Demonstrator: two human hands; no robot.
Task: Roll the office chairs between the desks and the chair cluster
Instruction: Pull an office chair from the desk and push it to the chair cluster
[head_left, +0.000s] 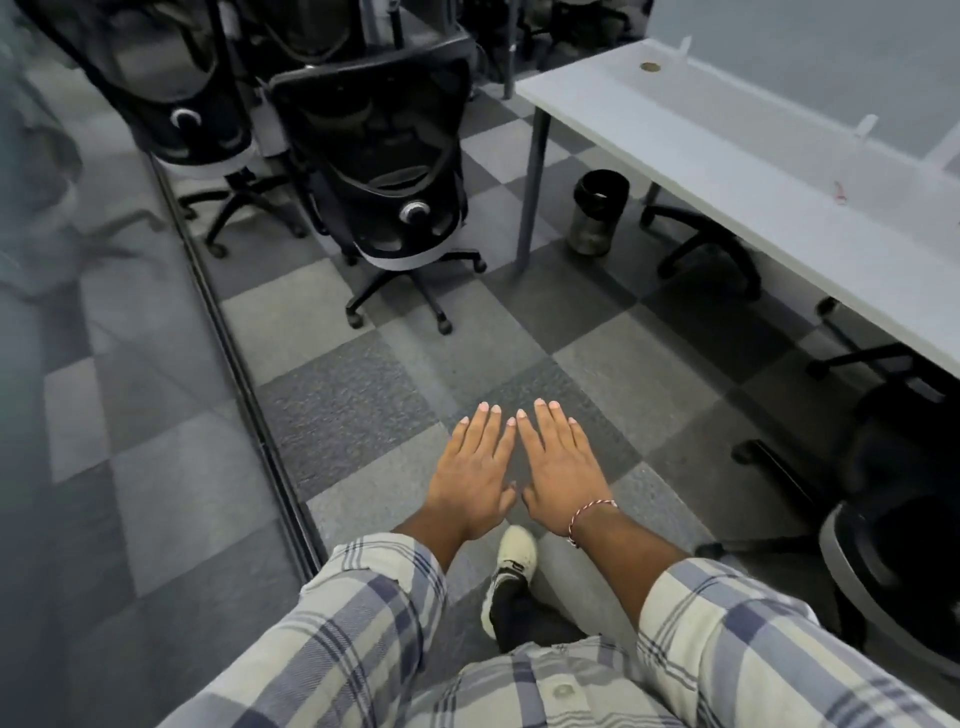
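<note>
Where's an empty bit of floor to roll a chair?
The checkered carpet is bare between the nearest black chair, the floor track and the white desk. Crowded under the desk, with chair bases and a bin, and at the chair cluster behind.

Chairs (374, 171) left of desk (727, 156)

A floor (337, 395) of light and dark grey carpet squares is carrying everything here. A black mesh chair (384, 171) is standing on it on its wheels, with a second chair (176, 88) just behind it to the left. A dark bin (597, 213) is sitting upright near the leg of the white bench (727, 156), and another chair base (701, 231) is resting underneath. A small round brass-coloured disc (648, 66) is lying on the bench top. A dark track (234, 364) is running along the floor on the left.
</note>
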